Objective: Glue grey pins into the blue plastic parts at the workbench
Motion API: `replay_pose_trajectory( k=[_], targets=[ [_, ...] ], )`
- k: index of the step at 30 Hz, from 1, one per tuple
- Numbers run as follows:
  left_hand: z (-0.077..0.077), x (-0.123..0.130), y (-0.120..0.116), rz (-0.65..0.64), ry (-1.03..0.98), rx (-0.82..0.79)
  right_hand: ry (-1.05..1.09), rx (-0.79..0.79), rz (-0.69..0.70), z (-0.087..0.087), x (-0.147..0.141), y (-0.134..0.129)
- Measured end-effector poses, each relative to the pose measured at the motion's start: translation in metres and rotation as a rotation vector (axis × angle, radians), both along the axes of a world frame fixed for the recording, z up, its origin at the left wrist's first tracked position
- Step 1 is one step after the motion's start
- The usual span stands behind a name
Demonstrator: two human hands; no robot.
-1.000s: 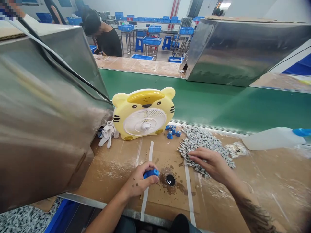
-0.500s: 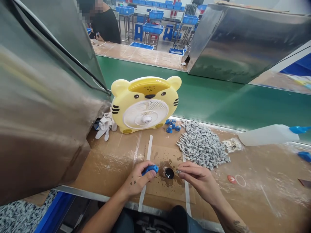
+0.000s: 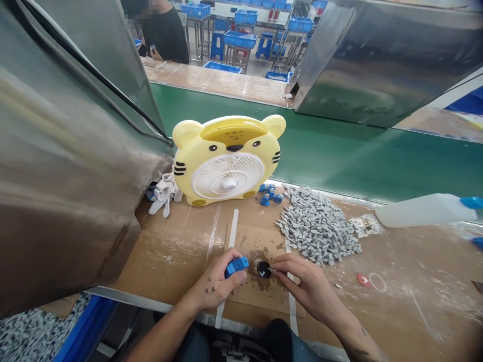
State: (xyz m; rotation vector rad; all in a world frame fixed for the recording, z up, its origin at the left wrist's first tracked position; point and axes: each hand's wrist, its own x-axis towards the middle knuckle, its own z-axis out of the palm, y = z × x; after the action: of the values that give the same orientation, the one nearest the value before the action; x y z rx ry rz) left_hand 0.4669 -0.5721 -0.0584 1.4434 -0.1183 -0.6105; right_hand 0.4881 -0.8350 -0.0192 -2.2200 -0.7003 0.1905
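Clock directions are read about the small black dish, with twelve o'clock pointing away from the wearer. At nine o'clock, the left hand closes its thumb and fingers around a blue part, its ridged end exposed. At three o'clock, the right hand pinches a small piece at the dish's edge, fingertips nearly together; its shape is largely hidden. The blue part appears light, stiff and likely plastic, best held by its sides; the piece seems light and is best taken by one end, as moisture could make it slippery. The grey pieces lie heaped at two o'clock.

Surface: brown cardboard bears damp spots around the dish and white tape strips. The yellow animal-faced fan stands at eleven o'clock, white gloves at ten, and spare blue parts at twelve.

Room: beyond the green surface, a person works at eleven o'clock; blue trays rest on stands towards twelve.
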Motion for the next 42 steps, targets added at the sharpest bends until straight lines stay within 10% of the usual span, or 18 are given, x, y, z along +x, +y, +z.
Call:
replay_pose_trajectory(
  k=[5,11,20,33,42],
  targets=[
    [0.003,0.007,0.001,-0.002,-0.100,-0.032,-0.001,0.048,0.018,0.006,0.001,-0.006],
    [-0.013,0.001,-0.013,0.092,0.269,-0.504,0.019,0.306,-0.010,0.021,0.011,0.001],
    [0.004,-0.002,-0.022,0.038,0.644,-0.670,0.088,0.456,0.191,0.034,0.021,0.032],
    [0.034,-0.001,-0.031,0.135,0.876,-0.643,0.005,0.194,0.317,0.048,0.020,0.033],
    [0.034,0.008,-0.037,0.137,0.917,-0.635,0.023,0.285,0.275,0.034,0.025,0.032]
  ],
)
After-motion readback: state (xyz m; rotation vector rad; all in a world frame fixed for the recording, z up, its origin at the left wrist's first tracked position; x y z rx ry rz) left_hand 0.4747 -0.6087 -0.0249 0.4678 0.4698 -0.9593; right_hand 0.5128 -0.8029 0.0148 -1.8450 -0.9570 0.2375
